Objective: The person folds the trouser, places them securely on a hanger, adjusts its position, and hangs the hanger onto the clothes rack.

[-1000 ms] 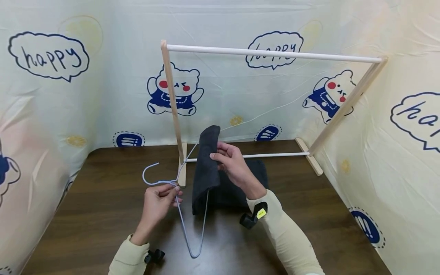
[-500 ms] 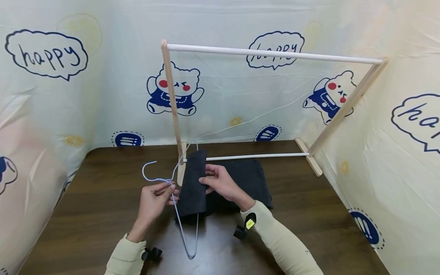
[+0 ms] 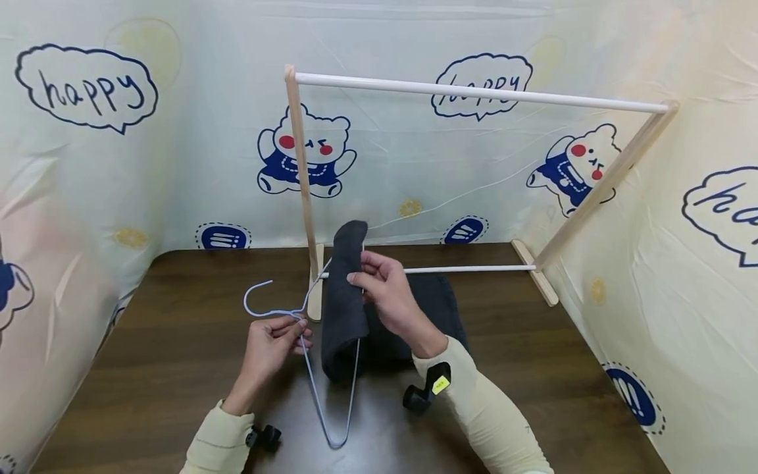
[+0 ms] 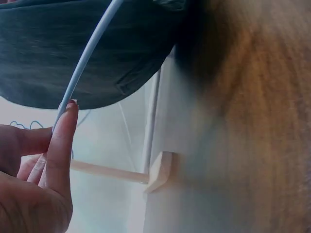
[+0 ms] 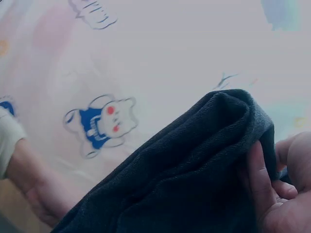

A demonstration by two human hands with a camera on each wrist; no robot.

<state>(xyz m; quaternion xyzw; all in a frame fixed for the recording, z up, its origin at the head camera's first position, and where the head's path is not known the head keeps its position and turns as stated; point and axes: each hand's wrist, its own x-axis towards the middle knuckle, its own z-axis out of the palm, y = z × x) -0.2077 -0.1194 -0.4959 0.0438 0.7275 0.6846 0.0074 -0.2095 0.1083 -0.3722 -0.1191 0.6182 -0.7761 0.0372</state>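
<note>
A pale blue wire hanger point(image 3: 316, 401) is tilted on its side, its hook pointing left. My left hand point(image 3: 269, 352) pinches it just below the hook, thumb against fingers, as the left wrist view also shows along the hanger's wire point(image 4: 87, 51). Dark folded trousers point(image 3: 346, 289) pass through the hanger and drape over its long bar. With thumb and fingers my right hand point(image 3: 397, 296) pinches the folded edge of the cloth near the bar. In the right wrist view the stacked layers of the trousers point(image 5: 194, 160) show beside the right fingers point(image 5: 260, 177).
Behind the hands stands a rack with wooden posts point(image 3: 303, 164), a white top rail point(image 3: 474, 92) and a low white rail point(image 3: 474, 268). It rests on the brown wooden table point(image 3: 148, 382). A printed curtain point(image 3: 195, 99) surrounds the table at the back and sides.
The right hand and draped cloth dipped down and left, uncovering the hanger's far end, then rose again. The left hand has stayed nearly in place on the hanger.
</note>
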